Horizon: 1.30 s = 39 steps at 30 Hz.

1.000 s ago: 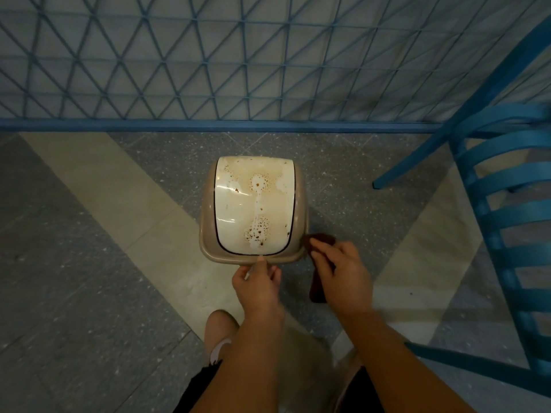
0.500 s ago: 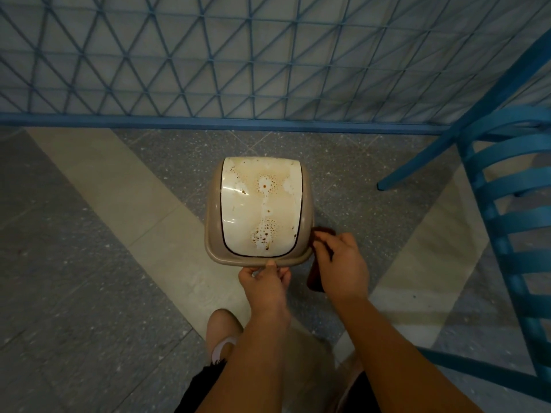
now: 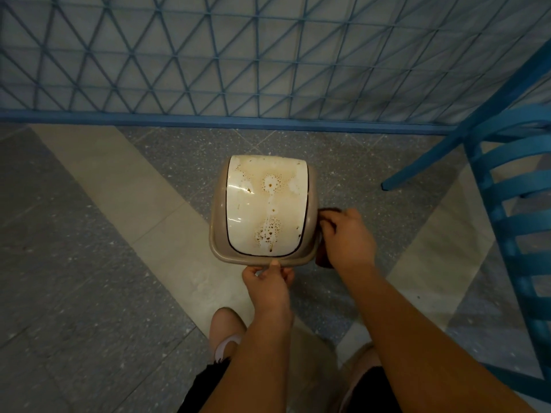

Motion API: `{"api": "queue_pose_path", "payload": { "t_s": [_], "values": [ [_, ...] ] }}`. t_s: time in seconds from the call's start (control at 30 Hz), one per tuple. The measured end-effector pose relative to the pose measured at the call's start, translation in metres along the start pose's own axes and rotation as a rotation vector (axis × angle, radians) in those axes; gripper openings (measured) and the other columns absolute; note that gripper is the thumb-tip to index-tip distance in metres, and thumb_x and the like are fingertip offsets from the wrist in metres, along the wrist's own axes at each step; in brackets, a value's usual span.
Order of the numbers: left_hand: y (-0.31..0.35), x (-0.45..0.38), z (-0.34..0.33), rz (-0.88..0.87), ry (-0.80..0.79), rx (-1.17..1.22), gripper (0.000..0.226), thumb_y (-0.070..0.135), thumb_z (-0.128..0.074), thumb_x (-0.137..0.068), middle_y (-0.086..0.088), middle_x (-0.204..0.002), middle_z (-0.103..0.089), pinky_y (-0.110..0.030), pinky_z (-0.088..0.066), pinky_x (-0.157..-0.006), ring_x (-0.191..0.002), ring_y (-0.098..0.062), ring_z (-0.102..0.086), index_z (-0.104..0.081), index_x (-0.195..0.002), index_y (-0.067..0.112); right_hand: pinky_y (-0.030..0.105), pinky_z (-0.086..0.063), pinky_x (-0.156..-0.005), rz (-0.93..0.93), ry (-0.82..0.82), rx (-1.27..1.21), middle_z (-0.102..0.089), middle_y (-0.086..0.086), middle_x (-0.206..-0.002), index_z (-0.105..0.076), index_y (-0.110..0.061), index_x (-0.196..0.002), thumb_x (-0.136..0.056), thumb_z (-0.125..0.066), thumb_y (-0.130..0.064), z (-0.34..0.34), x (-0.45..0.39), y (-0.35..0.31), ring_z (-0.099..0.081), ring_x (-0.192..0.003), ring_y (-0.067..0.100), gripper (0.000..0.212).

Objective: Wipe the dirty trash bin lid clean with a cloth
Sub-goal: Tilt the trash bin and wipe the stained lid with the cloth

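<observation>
**Right hand shifted up beside bin**

Right hand [image 3: 347, 241] has moved up along the bin's right side, closed on a dark cloth [image 3: 329, 210]. Lid [image 3: 265, 204], white with brown stains, sits on the bin [image 3: 219, 204] on the floor [image 3: 89, 263]. Left hand [image 3: 268, 277] pinches the near rim. Blue chair [image 3: 512, 204] stands right.

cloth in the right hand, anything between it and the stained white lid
Nothing visible. The right hand holds the dark cloth just off the bin's right edge, and the stained lid lies bare beside it. The left hand only grips the tan rim at the near edge.
</observation>
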<state>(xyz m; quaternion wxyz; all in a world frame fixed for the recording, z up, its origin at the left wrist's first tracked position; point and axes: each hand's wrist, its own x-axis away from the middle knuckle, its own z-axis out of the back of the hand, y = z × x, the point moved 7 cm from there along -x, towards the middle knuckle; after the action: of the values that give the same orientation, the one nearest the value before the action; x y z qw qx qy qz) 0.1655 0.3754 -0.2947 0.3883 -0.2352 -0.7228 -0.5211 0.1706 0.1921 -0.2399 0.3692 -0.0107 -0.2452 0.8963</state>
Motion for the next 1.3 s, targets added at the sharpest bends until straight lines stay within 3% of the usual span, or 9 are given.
{"api": "queue_pose_path", "payload": {
  "t_s": [0.1, 0.2, 0.3, 0.43, 0.63, 0.8, 1.0, 1.17, 1.3],
  "values": [
    [-0.002, 0.0, -0.003, -0.002, 0.003, 0.029, 0.021, 0.002, -0.051, -0.095, -0.018, -0.105, -0.06, -0.03, -0.054, -0.074, -0.084, -0.022, -0.062, -0.042, -0.11, 0.014, 0.031, -0.045, -0.08, -0.014, 0.024, -0.081, -0.051, 0.004, -0.118, -0.06, -0.03, -0.119, -0.096, -0.046, -0.029, -0.006, 0.014, -0.001, -0.058, -0.094, 0.021, 0.027],
    [-0.002, 0.001, -0.004, 0.012, -0.005, 0.067, 0.021, 0.001, -0.05, -0.096, -0.017, -0.105, -0.059, -0.029, -0.053, -0.075, -0.081, -0.019, -0.062, -0.042, -0.111, 0.013, 0.023, -0.04, -0.081, -0.005, 0.053, -0.187, -0.05, -0.001, -0.113, -0.061, -0.027, -0.119, -0.094, -0.052, -0.028, -0.01, 0.053, 0.011, -0.054, -0.091, 0.011, 0.027],
    [-0.002, 0.002, -0.003, 0.024, -0.017, 0.085, 0.023, 0.001, -0.051, -0.095, -0.014, -0.102, -0.059, -0.029, -0.053, -0.074, -0.082, -0.019, -0.061, -0.043, -0.112, 0.013, 0.018, -0.04, -0.074, 0.074, -0.011, -0.157, -0.045, -0.011, -0.099, -0.063, -0.033, -0.113, -0.091, -0.056, -0.031, -0.014, 0.083, 0.014, -0.054, -0.087, 0.008, 0.024],
    [-0.003, -0.001, 0.003, 0.011, 0.005, 0.032, 0.025, 0.001, -0.054, -0.093, -0.015, -0.102, -0.06, -0.03, -0.054, -0.071, -0.083, -0.021, -0.062, -0.044, -0.112, 0.014, 0.011, -0.042, -0.066, 0.235, 0.089, -0.187, -0.045, -0.016, -0.096, -0.066, -0.033, -0.11, -0.086, -0.064, -0.028, 0.0, 0.097, -0.006, -0.051, -0.079, -0.001, 0.024],
    [0.009, -0.014, 0.023, -0.005, 0.106, 0.003, 0.058, 0.0, -0.066, -0.083, -0.015, -0.103, -0.06, -0.034, -0.052, -0.081, -0.091, -0.024, -0.062, -0.038, -0.132, 0.016, 0.006, -0.04, -0.068, 0.307, 0.246, -0.248, -0.047, -0.012, -0.094, -0.068, -0.027, -0.11, -0.084, -0.067, -0.022, 0.023, 0.077, -0.021, -0.047, -0.08, -0.002, 0.027],
    [0.016, -0.018, 0.021, -0.013, 0.052, 0.002, 0.044, 0.003, -0.065, -0.085, -0.019, -0.104, -0.065, -0.03, -0.052, -0.07, -0.085, -0.023, -0.064, -0.049, -0.126, 0.007, 0.012, -0.043, -0.058, 0.459, 0.202, -0.128, -0.055, -0.005, -0.091, -0.069, -0.029, -0.107, -0.088, -0.055, -0.036, 0.02, 0.074, -0.03, -0.052, -0.071, 0.003, 0.025],
    [0.01, -0.004, 0.011, -0.015, 0.011, 0.017, 0.041, -0.007, -0.054, -0.089, -0.013, -0.089, -0.059, -0.026, -0.05, -0.064, -0.075, -0.018, -0.058, -0.035, -0.115, 0.019, 0.023, -0.049, -0.047, 0.664, 0.131, 0.052, -0.059, -0.001, -0.084, -0.071, -0.028, -0.101, -0.086, -0.053, -0.034, 0.01, 0.061, -0.036, -0.056, -0.061, 0.013, 0.024],
    [0.017, -0.009, 0.012, -0.047, 0.018, -0.057, 0.035, -0.006, -0.049, -0.091, -0.012, -0.084, -0.056, -0.026, -0.05, -0.064, -0.072, -0.017, -0.055, -0.035, -0.111, 0.019, 0.019, -0.042, -0.051, 0.61, 0.233, 0.008, -0.058, 0.001, -0.087, -0.07, -0.026, -0.104, -0.083, -0.066, -0.028, 0.048, 0.016, -0.06, -0.053, -0.062, 0.012, 0.021],
    [0.016, -0.009, 0.013, -0.051, 0.028, -0.047, 0.034, -0.004, -0.05, -0.092, -0.01, -0.086, -0.056, -0.026, -0.049, -0.064, -0.072, -0.015, -0.054, -0.036, -0.113, 0.02, 0.025, -0.049, -0.058, 0.476, 0.269, -0.101, -0.055, -0.001, -0.094, -0.068, -0.026, -0.109, -0.087, -0.063, -0.027, 0.054, 0.001, -0.058, -0.055, -0.073, 0.012, 0.023]
  ]
}}
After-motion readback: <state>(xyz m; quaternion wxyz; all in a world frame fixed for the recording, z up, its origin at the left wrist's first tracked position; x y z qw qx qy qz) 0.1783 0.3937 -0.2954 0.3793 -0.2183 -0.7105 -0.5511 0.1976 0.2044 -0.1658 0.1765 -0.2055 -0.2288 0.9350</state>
